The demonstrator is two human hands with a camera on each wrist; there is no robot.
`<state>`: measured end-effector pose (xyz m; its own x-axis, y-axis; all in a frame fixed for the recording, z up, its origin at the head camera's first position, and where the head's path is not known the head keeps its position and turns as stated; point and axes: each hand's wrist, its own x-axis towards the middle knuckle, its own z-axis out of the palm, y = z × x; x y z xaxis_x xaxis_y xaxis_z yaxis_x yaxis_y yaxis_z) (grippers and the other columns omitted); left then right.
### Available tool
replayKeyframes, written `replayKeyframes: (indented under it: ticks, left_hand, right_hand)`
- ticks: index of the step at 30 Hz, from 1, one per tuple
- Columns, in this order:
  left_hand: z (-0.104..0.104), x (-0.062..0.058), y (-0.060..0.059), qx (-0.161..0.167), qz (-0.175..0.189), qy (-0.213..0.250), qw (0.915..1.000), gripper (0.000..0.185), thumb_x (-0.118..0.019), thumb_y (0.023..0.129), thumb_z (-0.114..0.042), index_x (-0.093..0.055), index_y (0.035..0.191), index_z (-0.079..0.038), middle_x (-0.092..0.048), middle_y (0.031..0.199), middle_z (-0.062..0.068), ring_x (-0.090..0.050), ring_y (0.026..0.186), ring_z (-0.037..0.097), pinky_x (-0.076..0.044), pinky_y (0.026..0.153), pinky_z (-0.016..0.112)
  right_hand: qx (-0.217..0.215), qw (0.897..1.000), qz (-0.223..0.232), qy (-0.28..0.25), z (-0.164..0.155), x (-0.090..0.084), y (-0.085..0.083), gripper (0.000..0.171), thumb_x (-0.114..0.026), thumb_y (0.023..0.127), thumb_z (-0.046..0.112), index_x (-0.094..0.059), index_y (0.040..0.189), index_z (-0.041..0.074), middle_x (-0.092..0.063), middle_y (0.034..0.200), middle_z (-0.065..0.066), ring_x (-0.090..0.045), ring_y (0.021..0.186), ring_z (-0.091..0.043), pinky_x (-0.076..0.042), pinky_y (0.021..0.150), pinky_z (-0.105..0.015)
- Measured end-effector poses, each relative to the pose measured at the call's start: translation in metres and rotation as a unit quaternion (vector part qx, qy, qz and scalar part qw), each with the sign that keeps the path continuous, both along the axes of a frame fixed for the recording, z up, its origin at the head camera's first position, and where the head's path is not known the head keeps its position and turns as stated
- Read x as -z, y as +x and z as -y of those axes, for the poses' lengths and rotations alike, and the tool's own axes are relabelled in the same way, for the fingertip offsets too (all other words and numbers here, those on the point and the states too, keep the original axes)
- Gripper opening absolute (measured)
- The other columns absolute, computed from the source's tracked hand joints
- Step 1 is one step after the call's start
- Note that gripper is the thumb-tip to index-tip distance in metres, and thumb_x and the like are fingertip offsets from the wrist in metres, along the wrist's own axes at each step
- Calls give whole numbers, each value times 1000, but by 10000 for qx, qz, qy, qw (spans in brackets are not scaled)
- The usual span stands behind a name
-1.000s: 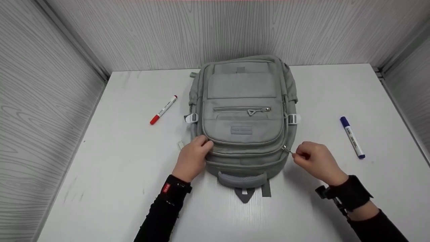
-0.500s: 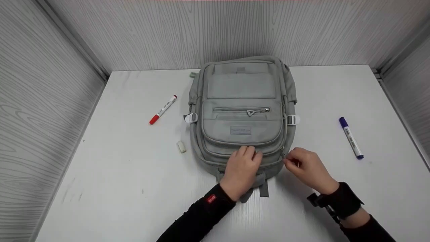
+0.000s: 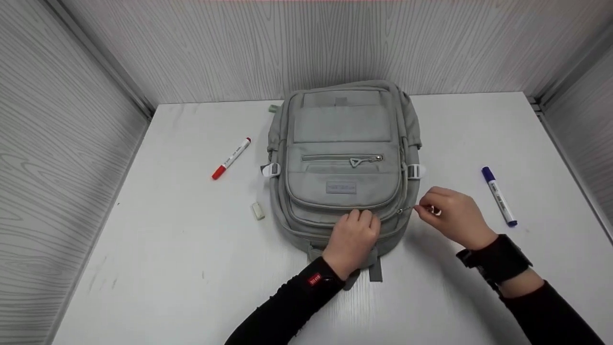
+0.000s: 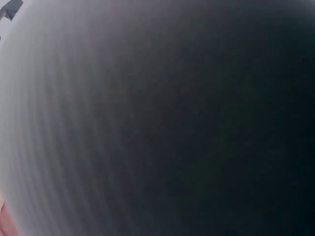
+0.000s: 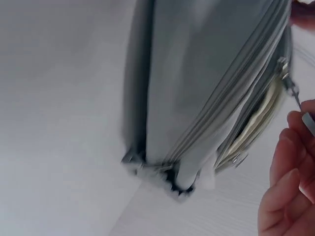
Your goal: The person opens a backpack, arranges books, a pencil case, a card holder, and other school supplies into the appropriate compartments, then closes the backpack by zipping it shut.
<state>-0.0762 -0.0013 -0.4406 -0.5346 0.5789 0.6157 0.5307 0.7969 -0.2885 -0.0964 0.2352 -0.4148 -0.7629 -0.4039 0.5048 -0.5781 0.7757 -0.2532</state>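
Note:
A grey backpack (image 3: 345, 120) lies on its back on the white table, with its top handle toward me. My left hand (image 3: 352, 242) grips the fabric at the lower middle of the bag, fingers curled and the fingertips partly hidden. My right hand (image 3: 452, 215) pinches the zipper pull (image 5: 309, 123) at the bag's lower right side and holds it away from the fabric. In the right wrist view the zipper slider (image 5: 284, 71) sits at the top of a gap where cream-coloured lining shows. Dark, blurred fabric (image 4: 74, 123) fills most of the left wrist view.
Left of the bag lie a red marker (image 3: 231, 158) and a small whitish block (image 3: 257, 211), perhaps an eraser. A blue marker (image 3: 499, 196) lies to the right. Grey wood-grain panels (image 3: 230, 52) stand behind and at both sides.
My left hand has moved from the bag's left side to its lower middle, uncovering the whitish block. My right hand dipped slightly, then rose again, still pinching the zipper pull.

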Motion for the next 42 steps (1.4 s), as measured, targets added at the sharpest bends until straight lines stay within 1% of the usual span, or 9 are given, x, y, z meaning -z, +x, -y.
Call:
replayKeyframes:
  ticks: [5, 11, 18, 23, 29, 32, 36, 40, 42]
  left_hand:
    - [2, -1, 1, 3, -6, -64, 10000, 7, -70, 80, -11, -71, 83, -18, -60, 75, -6, -57, 64, 7, -45, 50, 17]
    - [3, 1, 0, 50, 5, 1, 10000, 6, -70, 80, -12, -71, 82, -17, -59, 74, -6, -57, 63, 7, -45, 50, 19]
    - [5, 1, 1, 100, -76, 47, 9999, 6, -70, 78, -11, -71, 79, -16, -58, 73, -5, -57, 64, 8, -46, 52, 18]
    - [5, 1, 2, 147, 15, 136, 9998, 8, -71, 74, -11, -72, 80, -16, -59, 74, -4, -57, 64, 8, -47, 52, 20]
    - [5, -1, 3, 176, 94, 176, 9996, 10, -71, 73, -13, -71, 82, -16, -60, 75, -4, -57, 64, 9, -47, 52, 20]
    - [4, 0, 3, 182, 127, 172, 9996, 10, -70, 73, -15, -70, 82, -16, -60, 76, -4, -57, 64, 9, -47, 53, 20]
    - [3, -1, 2, 191, 232, 167, 9994, 13, -71, 71, -16, -71, 84, -16, -61, 77, -5, -57, 64, 9, -47, 53, 20]
    - [3, 0, 3, 148, 314, 168, 9993, 16, -73, 68, -19, -71, 84, -16, -61, 76, -5, -57, 64, 9, -47, 52, 20]
    - [4, 2, 2, 113, 290, 176, 9994, 15, -73, 68, -19, -70, 83, -17, -60, 76, -5, -57, 64, 9, -46, 52, 20]
  right_hand:
    - [-57, 9983, -151, 553, -13, -4, -24, 15, -80, 76, 3, -66, 73, 9, -63, 68, -1, -56, 58, -11, -46, 51, -29]
    - [15, 9960, -232, 860, -21, -12, -54, 12, -78, 78, 3, -67, 74, 5, -64, 69, -5, -58, 57, -18, -46, 49, -34]
    - [290, 9931, -338, 1083, -20, -22, -91, 13, -76, 82, 4, -65, 74, 2, -61, 69, -11, -59, 58, -27, -48, 49, -40]
    - [697, 9899, -339, 1185, -13, -28, -115, 14, -73, 85, 6, -66, 74, 0, -59, 68, -13, -58, 59, -32, -48, 49, -45]
    - [1691, 9755, -285, 1379, 2, -34, -135, 22, -69, 87, 7, -61, 71, -5, -58, 69, -20, -57, 59, -39, -48, 48, -52]
    - [2130, 9673, -39, 1380, 10, -36, -140, 20, -63, 90, 5, -63, 76, -8, -62, 76, -24, -61, 66, -43, -51, 52, -56]
    - [2511, 9579, 661, 1226, 14, -37, -142, 23, -59, 94, 8, -65, 81, -10, -64, 83, -27, -64, 72, -46, -52, 57, -60]
    - [2536, 9523, 1527, 747, 6, -34, -138, 28, -58, 96, 14, -62, 76, -5, -61, 81, -25, -61, 68, -42, -47, 54, -54]
    - [2440, 9502, 1866, 534, 2, -31, -136, 28, -57, 96, 17, -62, 78, -3, -62, 82, -24, -60, 69, -39, -45, 55, -51]
